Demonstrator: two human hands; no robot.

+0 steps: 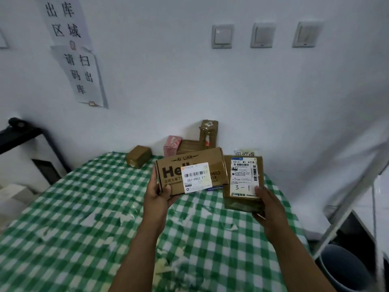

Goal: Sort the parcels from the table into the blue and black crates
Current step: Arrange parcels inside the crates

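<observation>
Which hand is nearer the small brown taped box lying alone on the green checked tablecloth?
Left. The left hand, holding the brown printed cardboard carton, sits just right of the small brown taped box; the right hand, holding a white-labelled brown parcel, is farther right.

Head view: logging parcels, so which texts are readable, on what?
"出库区域": upper white paper sheet.
"请扫码出库": lower white paper sheet.
"AI LIAN", "Hel": flat brown cardboard box in left hand.
"507-P802 T7": its white label.
"501E- M1 A21B", "3-1": white label, brown taped parcel in right hand.
Fine print: unreadable.
</observation>
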